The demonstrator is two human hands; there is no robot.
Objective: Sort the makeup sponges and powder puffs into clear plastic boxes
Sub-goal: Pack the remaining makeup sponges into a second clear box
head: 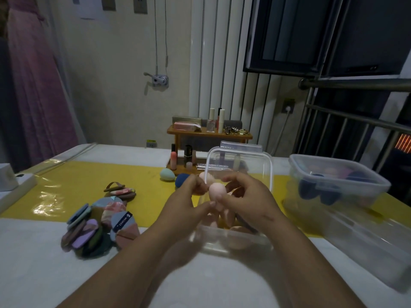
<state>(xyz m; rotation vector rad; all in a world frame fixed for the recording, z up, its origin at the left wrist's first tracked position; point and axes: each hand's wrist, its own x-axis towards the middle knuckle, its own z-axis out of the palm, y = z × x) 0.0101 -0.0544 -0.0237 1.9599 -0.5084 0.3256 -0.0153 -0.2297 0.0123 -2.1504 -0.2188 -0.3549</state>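
On a white-and-yellow surface [33, 263], the left hand [189, 205] and right hand [251, 201] pinch one pale pink makeup sponge [216, 190] above a clear plastic box [224, 242] near the front edge.

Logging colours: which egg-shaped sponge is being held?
The pale pink sponge, gripped by right hand and left hand; teal sponge and dark blue sponge lie behind.
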